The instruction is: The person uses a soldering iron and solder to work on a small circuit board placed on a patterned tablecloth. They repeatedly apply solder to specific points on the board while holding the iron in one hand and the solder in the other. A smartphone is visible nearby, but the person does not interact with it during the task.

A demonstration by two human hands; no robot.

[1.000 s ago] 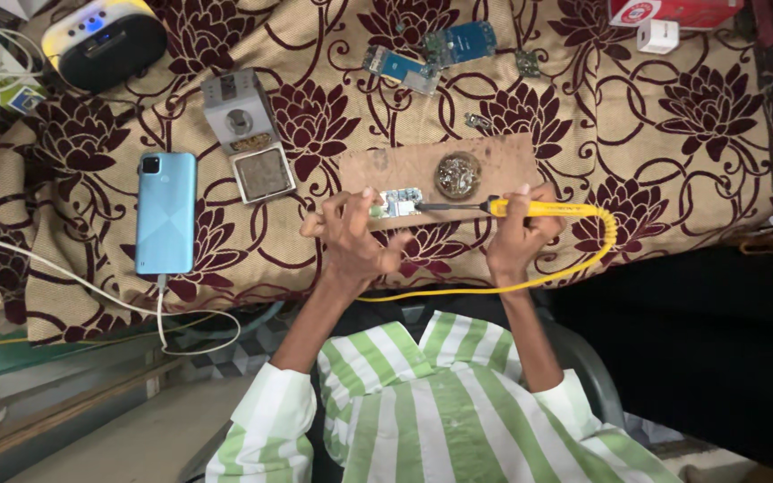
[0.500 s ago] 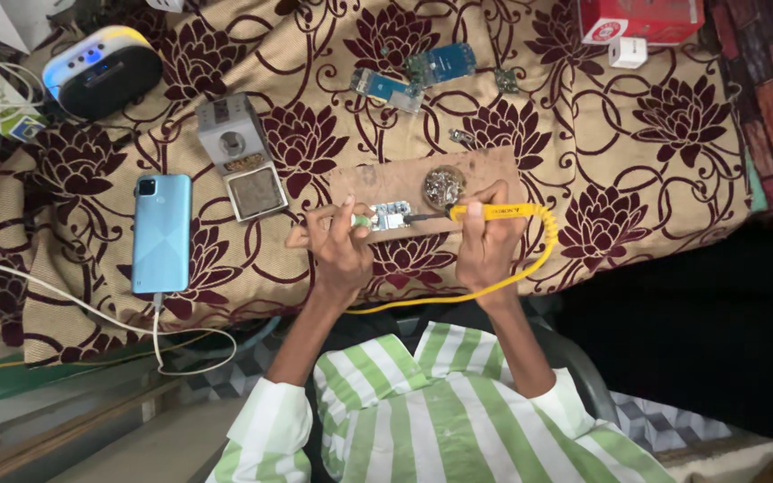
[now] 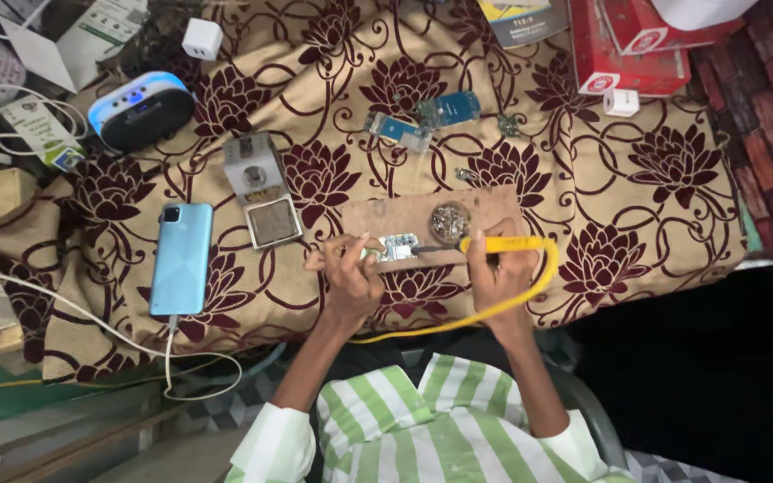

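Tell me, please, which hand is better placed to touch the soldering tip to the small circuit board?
Right. The right hand grips the yellow soldering iron, its tip pointing at the small circuit board, which the left hand steadies on the wooden board.

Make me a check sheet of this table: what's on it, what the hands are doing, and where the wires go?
Surface: flowered tan cloth with a wooden board lying on it.
Job's things: small circuit board on the wooden board; yellow soldering iron, tip at it; wire-wool ball beside.
Clutter: blue phone, spare circuit boards, grey stand, speaker, red boxes.
Grippers: left hand pins the small circuit board; right hand grips the yellow soldering iron.
Cables: yellow cord from the iron; white cable into the blue phone.
Surroundings: brick-pattern surface on the right.
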